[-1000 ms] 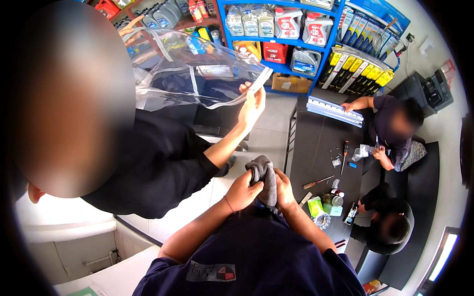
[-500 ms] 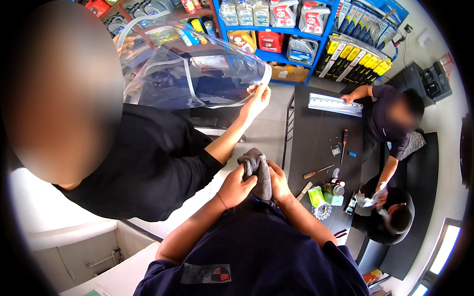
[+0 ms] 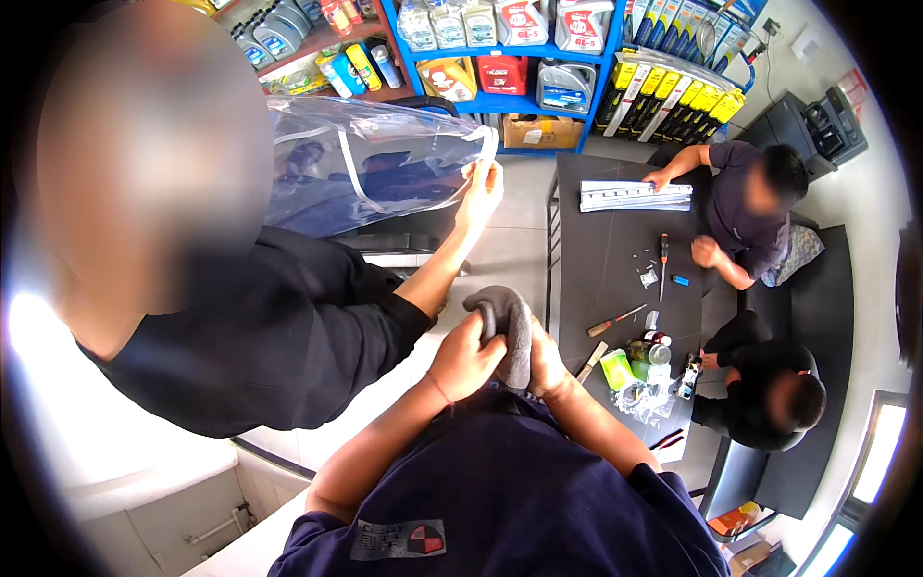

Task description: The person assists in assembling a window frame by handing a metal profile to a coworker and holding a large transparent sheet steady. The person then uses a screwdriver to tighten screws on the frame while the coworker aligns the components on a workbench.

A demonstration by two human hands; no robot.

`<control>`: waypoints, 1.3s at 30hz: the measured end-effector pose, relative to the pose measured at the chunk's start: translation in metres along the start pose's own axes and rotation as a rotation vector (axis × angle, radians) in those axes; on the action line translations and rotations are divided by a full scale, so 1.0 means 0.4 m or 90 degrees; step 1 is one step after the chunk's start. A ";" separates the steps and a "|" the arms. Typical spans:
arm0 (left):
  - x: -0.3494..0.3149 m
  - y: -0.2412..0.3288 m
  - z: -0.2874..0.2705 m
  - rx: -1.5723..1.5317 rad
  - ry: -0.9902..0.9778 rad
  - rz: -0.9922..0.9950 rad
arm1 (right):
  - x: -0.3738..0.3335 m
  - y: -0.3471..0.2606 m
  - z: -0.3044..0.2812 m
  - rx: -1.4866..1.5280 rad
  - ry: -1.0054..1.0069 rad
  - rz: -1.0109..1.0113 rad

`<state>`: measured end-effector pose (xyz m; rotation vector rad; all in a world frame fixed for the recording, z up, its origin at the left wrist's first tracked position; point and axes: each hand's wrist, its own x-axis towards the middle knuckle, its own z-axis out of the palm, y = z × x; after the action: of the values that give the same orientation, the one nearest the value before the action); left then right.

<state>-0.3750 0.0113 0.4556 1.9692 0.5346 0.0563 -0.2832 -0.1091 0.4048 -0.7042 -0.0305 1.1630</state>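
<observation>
A grey cloth [image 3: 517, 344] is bunched up in front of my chest, between my two hands. My left hand [image 3: 465, 358] is closed on its left side, thumb pressing inward. On the other side my right hand [image 3: 548, 362] grips the cloth, most of its fingers hidden behind it. Close by on the left, a person in black [image 3: 288, 332] holds a clear plastic sheet [image 3: 399, 163] with white edging, one hand [image 3: 481, 188] on its right end.
To the right stands a dark table [image 3: 601, 255] with a screwdriver [image 3: 663, 255], a brush [image 3: 615, 320], jars and a crumpled clear wrapper [image 3: 654, 409]. Two people sit along its right side, one touching white strips [image 3: 635, 196]. Blue shelves [image 3: 500, 104] with jugs stand behind.
The plastic sheet is lower and further left with its holder. The cloth has been folded over slightly in my hands. A seated person's clear wrapper now lies on the table.
</observation>
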 end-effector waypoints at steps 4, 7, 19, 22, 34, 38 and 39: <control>0.032 0.099 0.028 0.220 -0.002 0.189 | -0.031 -0.059 0.045 0.129 -0.014 -0.003; 0.040 0.119 0.018 0.260 -0.081 0.257 | -0.033 -0.104 0.033 0.179 0.029 -0.007; -0.136 -0.110 -0.061 0.174 0.066 -0.027 | 0.116 -0.305 0.111 0.249 -0.083 -0.159; -0.238 -0.416 -0.063 0.262 0.082 -0.164 | 0.162 -0.355 0.195 0.236 -0.103 -0.155; -0.831 -0.849 0.102 0.005 0.077 -0.798 | 0.163 -0.400 0.360 0.201 -0.243 -0.094; -0.874 -0.887 0.116 0.015 0.045 -0.739 | 0.161 -0.382 0.349 0.234 -0.234 -0.058; -0.870 -0.902 0.108 0.014 0.042 -0.706 | 0.166 -0.379 0.339 0.237 -0.226 -0.056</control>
<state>-0.7997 -0.0341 0.1898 1.4549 1.5868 -0.5744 -0.1802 -0.0180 0.5689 -0.1624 -0.1380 1.1567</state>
